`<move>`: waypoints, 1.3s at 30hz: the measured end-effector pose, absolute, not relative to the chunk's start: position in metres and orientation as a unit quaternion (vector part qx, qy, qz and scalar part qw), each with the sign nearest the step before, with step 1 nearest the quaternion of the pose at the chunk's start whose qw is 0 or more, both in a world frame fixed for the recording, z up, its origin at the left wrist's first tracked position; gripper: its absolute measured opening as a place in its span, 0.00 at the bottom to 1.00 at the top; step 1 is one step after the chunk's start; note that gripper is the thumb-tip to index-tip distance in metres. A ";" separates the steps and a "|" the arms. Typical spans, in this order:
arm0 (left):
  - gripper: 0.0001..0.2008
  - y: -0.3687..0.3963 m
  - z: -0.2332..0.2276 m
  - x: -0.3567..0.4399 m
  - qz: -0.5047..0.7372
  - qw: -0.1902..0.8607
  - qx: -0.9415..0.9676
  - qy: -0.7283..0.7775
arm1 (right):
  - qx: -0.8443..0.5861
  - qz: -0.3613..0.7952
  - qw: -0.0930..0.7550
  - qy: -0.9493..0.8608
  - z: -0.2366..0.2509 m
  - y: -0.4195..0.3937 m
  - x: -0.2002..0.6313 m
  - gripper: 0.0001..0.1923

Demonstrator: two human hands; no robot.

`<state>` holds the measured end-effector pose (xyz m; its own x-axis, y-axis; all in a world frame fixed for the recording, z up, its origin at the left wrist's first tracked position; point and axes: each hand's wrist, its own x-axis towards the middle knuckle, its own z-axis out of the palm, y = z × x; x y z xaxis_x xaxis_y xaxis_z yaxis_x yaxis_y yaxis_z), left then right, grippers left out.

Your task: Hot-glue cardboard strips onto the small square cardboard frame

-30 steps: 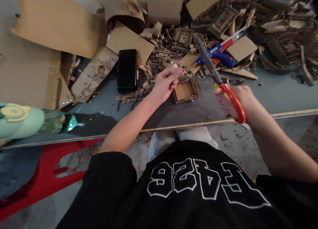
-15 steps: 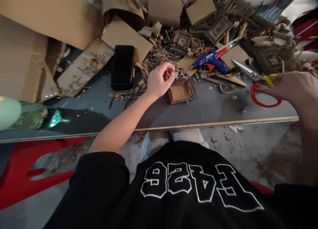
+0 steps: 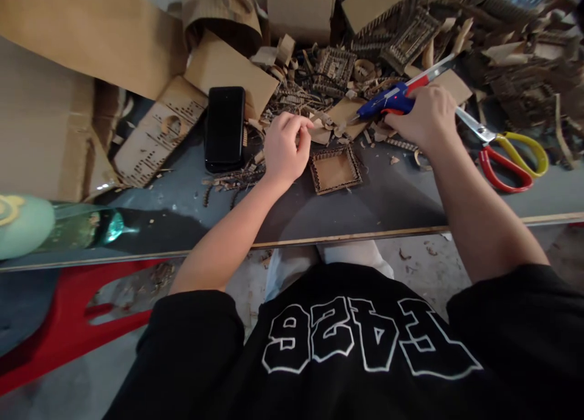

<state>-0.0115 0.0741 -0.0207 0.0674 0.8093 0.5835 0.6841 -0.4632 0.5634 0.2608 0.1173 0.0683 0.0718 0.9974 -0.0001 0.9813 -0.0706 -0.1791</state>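
Note:
My right hand [image 3: 431, 117] is closed around the handle of a blue hot glue gun [image 3: 385, 101], whose nozzle points left over cardboard scraps. My left hand [image 3: 287, 145] hovers just left of a small square cardboard tray [image 3: 335, 169] with corrugated walls. Its fingers are curled in a pinch, and whatever they may hold is hidden. To the right of my right forearm lie scissors [image 3: 506, 158] with one red and one yellow handle, blades partly behind my hand.
A black phone [image 3: 224, 125] lies left of my left hand. Cardboard scraps [image 3: 292, 95] and corrugated pieces pile up along the back. A cardboard strip with slits [image 3: 157, 131] and a green bottle [image 3: 68, 225] are at the left. The table's front edge [image 3: 365, 233] runs before me.
My right hand has let go of the scissors, which now lie on the table, and has moved left onto the glue gun. My left hand stays near the tray.

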 end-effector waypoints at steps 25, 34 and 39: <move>0.22 0.087 -0.028 -0.012 0.359 0.127 0.811 0.444 | -0.547 -0.018 0.141 -0.825 0.057 0.098 0.269 0.26; 0.15 0.085 -0.026 -0.007 0.324 0.149 0.831 0.428 | -0.549 -0.031 0.143 -0.823 0.055 0.096 0.269 0.25; 0.14 0.086 -0.026 -0.006 0.331 0.169 0.819 0.437 | -0.554 -0.036 0.140 -0.820 0.053 0.097 0.270 0.25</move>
<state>-0.0062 0.0865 -0.0265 0.3984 0.8280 0.3946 0.6039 -0.5606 0.5666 0.2699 0.0972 0.0529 -0.3476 0.8978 0.2702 0.9182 0.3843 -0.0956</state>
